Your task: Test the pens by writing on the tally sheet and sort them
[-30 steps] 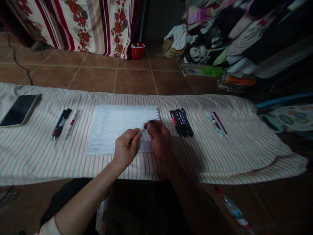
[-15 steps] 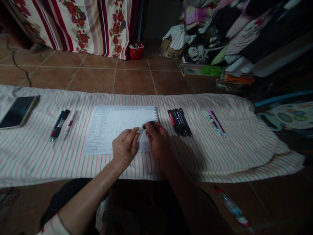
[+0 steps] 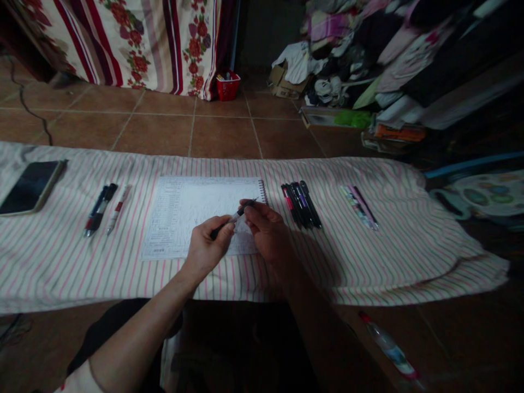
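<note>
Black-and-silver pen (image 3: pixel 233 218) lies slanted across both hands, held up just over the right part of a spiral notebook (image 3: pixel 196 207) w/ a printed page. L hand (image 3: pixel 207 248) grasps the pen's dark lower end, fingers curled round it; R hand (image 3: pixel 268 234) pinches the upper end btw thumb and fingers, so neither hand has let go. Work in hand, as seen: both hands on the pen, its tip off the paper; can't tell if it's being opened, turned or checked. Both hands sit near the notebook's lower edge, on a striped cloth (image 3: pixel 65 262). Two pens (image 3: pixel 100 210) lie left of the notebook, a bunch of dark pens (image 3: pixel 301 204) just right of it, thin pens (image 3: pixel 358 207) further right, and a phone (image 3: pixel 30 187) far left.
</note>
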The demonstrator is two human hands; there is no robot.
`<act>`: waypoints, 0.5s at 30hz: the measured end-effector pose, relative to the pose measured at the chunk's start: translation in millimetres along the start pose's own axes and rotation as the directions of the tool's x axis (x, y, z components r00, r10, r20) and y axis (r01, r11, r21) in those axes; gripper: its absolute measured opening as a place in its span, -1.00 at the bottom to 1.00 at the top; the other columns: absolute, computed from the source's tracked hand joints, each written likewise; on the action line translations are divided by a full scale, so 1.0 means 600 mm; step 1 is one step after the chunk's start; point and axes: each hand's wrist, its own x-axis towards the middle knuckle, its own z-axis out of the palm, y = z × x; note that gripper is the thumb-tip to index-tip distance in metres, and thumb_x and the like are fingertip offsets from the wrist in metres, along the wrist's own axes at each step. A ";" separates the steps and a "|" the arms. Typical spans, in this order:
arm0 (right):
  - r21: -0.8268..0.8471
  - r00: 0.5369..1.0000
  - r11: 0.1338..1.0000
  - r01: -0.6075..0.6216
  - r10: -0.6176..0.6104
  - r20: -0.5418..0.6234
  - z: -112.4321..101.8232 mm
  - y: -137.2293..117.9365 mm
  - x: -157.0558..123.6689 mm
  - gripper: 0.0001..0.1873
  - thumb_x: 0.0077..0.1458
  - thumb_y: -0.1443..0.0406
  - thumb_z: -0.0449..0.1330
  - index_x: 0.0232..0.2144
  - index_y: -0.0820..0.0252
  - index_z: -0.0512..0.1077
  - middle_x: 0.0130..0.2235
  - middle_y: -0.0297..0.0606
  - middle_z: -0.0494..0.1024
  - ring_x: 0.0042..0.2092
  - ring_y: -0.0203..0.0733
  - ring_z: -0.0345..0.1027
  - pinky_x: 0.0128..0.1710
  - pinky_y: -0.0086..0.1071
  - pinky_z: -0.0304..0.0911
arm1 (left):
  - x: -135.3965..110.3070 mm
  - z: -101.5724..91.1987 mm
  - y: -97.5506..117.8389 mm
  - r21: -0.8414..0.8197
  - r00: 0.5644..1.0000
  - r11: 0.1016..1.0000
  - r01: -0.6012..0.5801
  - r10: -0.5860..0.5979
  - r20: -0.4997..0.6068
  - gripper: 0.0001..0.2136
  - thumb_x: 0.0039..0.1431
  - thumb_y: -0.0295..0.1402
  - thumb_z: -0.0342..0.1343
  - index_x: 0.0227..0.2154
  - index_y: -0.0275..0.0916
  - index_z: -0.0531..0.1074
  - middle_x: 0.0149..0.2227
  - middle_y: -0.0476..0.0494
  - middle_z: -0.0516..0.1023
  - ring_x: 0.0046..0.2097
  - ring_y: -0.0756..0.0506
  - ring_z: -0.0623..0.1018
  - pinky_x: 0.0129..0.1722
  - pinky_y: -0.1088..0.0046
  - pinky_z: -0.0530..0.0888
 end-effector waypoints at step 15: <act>-0.159 0.974 0.986 0.044 -0.078 -0.213 0.015 0.008 -0.015 -0.73 -0.15 0.09 0.31 -0.51 0.18 0.49 -0.60 -0.45 0.35 -0.53 -0.39 0.13 -0.47 -0.42 0.05 | -0.005 -0.003 0.001 0.708 0.760 0.478 -0.520 0.637 0.129 -0.76 0.18 -0.45 0.02 -0.09 -0.31 0.41 -0.31 -0.20 0.55 -0.31 -0.08 0.49 -0.32 0.40 0.45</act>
